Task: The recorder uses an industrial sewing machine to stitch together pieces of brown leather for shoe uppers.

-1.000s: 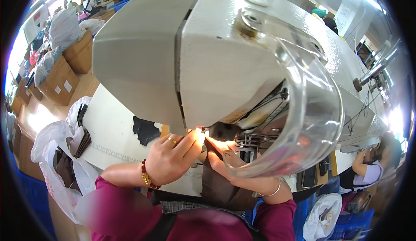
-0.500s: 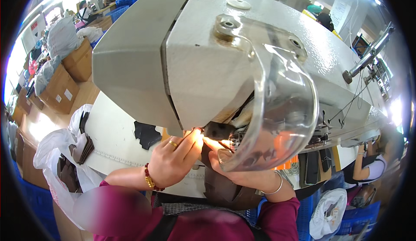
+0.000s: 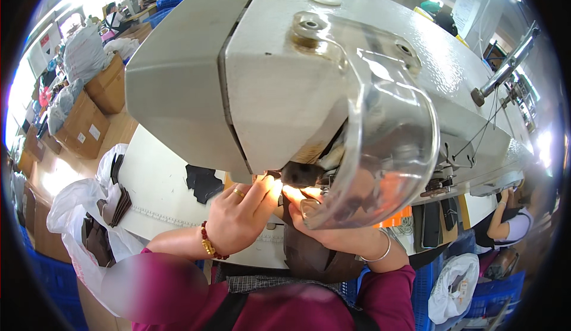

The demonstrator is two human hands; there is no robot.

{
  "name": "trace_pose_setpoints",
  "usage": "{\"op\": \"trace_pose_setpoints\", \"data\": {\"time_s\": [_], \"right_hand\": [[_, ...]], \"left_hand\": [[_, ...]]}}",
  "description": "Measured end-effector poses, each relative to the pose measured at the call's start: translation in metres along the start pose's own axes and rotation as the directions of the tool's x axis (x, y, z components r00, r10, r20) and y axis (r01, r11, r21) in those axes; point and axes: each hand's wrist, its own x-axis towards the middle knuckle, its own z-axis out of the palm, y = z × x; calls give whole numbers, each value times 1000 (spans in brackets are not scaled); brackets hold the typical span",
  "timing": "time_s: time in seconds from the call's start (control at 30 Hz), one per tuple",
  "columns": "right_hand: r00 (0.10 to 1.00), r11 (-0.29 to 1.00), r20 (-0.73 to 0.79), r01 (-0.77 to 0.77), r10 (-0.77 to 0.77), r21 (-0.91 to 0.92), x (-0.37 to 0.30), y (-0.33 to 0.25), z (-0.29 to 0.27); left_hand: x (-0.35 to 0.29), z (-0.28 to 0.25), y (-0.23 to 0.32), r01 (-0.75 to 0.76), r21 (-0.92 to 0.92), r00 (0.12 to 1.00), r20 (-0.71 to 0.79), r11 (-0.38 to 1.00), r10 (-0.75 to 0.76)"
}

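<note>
The pale sewing machine head point(image 3: 285, 87) fills the middle of the view, and a lamp glows beneath it. My left hand point(image 3: 241, 219), wearing a ring, has its fingers bent and pressed together at the lit spot. Closed beside it, my right hand point(image 3: 315, 227) works partly behind the clear curved guard point(image 3: 395, 152). Between my fingers lies a dark brown, leather-like piece point(image 3: 304, 252), which hangs down over the table edge toward me. Glare and the machine head hide the fingertips and the needle.
On the white table point(image 3: 157, 182) lie dark cut pieces point(image 3: 204, 182). A white plastic bag point(image 3: 74, 212) with brown pieces stands at the left. To the right are a dark phone point(image 3: 431, 225) and an orange object point(image 3: 395, 218). Cardboard boxes point(image 3: 80, 129) stand beyond; a co-worker point(image 3: 510, 224) sits at the right.
Both hands stay at the lit spot, with the right fingers shifted slightly. The brown piece below has moved a little to the right. The whole view has tilted slightly.
</note>
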Motion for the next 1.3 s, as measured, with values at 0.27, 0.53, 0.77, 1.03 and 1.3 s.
{"op": "trace_pose_setpoints", "data": {"time_s": [0.27,0.53,0.77,1.03,1.3], "right_hand": [[1000,981,-1,-19,19,193,-5,-1,1],[992,1000,-127,-23,21,-18,-13,-8,13],[899,629,-62,-253,434,735,-16,-30,9],[806,488,-125,-219,579,845,-7,-14,2],[807,650,-242,-215,538,729,-10,-17,-5]], "left_hand": [[9,-1,2,32,-34,999,-25,999,-33],[5,-20,-15,-72,-41,986,150,997,77],[-1,-12,-22,-81,-165,992,80,983,95],[4,-12,-30,-190,-189,981,15,963,196],[6,-12,-30,-203,-204,979,-19,958,204]]}}
